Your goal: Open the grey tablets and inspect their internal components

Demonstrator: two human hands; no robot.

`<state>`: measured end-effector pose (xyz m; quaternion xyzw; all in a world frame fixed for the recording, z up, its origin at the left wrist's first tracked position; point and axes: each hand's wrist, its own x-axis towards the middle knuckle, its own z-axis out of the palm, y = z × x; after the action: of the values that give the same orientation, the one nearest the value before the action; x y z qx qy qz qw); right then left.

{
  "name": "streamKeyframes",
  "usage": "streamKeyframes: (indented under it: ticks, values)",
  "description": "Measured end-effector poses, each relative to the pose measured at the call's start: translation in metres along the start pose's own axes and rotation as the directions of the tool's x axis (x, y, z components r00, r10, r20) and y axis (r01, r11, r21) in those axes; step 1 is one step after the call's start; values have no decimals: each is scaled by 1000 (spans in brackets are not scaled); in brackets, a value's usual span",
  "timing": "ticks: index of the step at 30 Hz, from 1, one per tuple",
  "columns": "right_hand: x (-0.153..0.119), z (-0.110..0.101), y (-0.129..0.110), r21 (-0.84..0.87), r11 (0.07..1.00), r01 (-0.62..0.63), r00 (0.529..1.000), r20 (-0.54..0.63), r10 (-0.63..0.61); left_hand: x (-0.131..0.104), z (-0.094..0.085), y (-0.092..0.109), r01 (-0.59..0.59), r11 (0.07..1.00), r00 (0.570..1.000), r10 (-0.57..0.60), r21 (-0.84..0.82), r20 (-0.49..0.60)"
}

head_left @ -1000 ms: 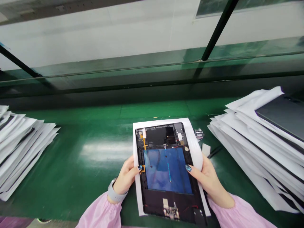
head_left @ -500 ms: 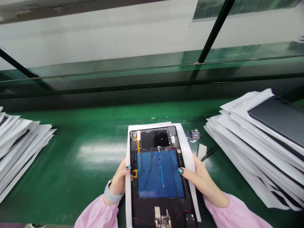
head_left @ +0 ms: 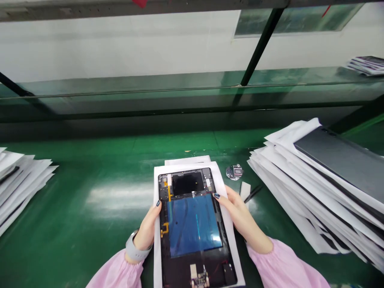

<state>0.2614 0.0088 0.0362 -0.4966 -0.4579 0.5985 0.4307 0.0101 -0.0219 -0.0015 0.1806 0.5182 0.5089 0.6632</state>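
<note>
Both hands grasp one opened tablet lying on a white sheet: left hand clasps the assembly's 9 o'clock edge, right hand its 3 o'clock edge, thumb near the top corner. Tablet sits low and centred over the green bench, internals and blue panel facing up. At 2 o'clock of it lies a small round metal part. Paper-interleaved stacks rest at 3 o'clock and 9 o'clock.
</note>
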Motion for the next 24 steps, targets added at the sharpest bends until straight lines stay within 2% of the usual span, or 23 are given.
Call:
streamKeyframes:
  ticks: [4,7,14,20,24]
  values:
    - [3,-1,-1,-13,1000,-8,998,-57,7,1,-1,-7,1,999,998,-4,39,57]
    - [3,-1,1,-60,998,7,998,-70,-11,1,-3,-7,-66,989,993,52,129,109]
    - [1,5,-1,-77,996,41,998,-41,-44,-5,1,3,-117,952,993,119,282,13]
    - [-3,3,-2,-104,989,103,994,-16,-105,0,-5,-5,-128,963,989,141,238,-38]
    - [-7,1,2,-51,993,107,994,-12,-107,-1,-3,-6,-99,974,990,118,203,-82]
